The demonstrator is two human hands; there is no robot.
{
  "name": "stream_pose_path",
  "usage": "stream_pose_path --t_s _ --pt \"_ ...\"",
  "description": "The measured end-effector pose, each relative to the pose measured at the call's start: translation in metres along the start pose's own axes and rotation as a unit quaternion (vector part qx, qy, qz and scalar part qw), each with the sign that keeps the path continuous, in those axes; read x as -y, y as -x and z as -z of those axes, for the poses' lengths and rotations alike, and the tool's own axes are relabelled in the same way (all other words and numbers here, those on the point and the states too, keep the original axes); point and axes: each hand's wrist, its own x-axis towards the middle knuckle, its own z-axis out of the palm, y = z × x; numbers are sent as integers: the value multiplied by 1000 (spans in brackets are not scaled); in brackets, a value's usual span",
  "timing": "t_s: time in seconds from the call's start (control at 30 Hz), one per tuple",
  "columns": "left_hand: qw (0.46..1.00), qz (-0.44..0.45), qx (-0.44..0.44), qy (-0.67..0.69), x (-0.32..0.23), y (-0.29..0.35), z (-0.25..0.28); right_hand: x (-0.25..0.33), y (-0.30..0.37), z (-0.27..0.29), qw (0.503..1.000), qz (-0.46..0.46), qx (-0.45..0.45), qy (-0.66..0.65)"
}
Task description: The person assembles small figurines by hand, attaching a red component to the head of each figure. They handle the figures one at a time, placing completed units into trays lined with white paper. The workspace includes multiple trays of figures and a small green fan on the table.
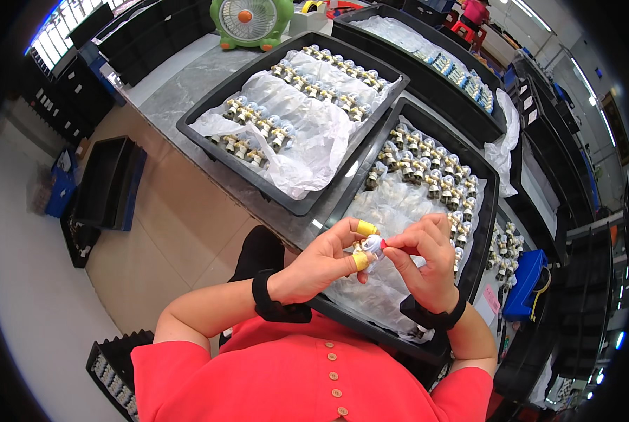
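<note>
Over the near tray, my left hand (326, 261) pinches a small figurine (373, 244) with a pale blue-white head between thumb and forefinger. Yellow tape is wrapped round both of those fingertips. Against the figurine's right side, my right hand (428, 261) is closed in a pinch. A bit of red shows at its fingertips; whether that is a held piece or a finger cover I cannot tell. Beneath both hands lies the black tray (492, 184), lined with white plastic sheet, with rows of similar figurines (427, 158) along its far and right sides.
Another black tray (188, 125) of figurines stands to the left, beyond it a green fan (251, 21). A deeper black tray (427, 74) sits at the far right. Loose figurines (506, 247) and a blue tape dispenser (527, 285) lie to the right. Black crates (107, 179) stand on the floor.
</note>
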Motion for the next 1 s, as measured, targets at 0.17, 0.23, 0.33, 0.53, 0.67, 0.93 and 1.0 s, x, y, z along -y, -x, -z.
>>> stream_pose_path --t_s 0.17,0.23,0.33,0.53,0.67,0.93,1.0 --pt "1000 -4 -2 5 3 -1 1 0 1 -2 1000 16 -9 15" --pt "1000 -3 -4 6 4 -1 1 1 2 -2 1000 23 -5 15" --pt "1000 1 -5 9 4 -1 2 3 2 -2 1000 26 9 5" --pt "1000 7 -4 4 2 -1 2 -1 1 6 1000 2 -17 -2" --pt "1000 -2 -4 3 5 -2 5 -2 -3 -1 1000 13 -2 12" --pt "1000 -5 -8 -14 4 -2 2 3 1 3 999 12 -30 28" --pt "1000 -6 -9 -5 5 -2 3 1 0 -3 999 16 -12 34"
